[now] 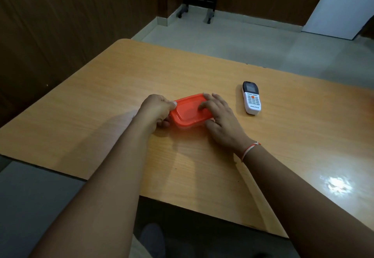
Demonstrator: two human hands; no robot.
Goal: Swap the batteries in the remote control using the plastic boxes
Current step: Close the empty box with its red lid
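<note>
Head view: left hand (156, 109) and right hand (219, 116) both grasp the orange-lidded box (189, 113).

Bare table (121, 79) around remote (251, 98)

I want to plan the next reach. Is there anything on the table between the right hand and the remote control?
Nothing visible. The right hand rests on the orange box, and only bare table lies between it and the remote control, which lies button side up to the right of the box.
</note>
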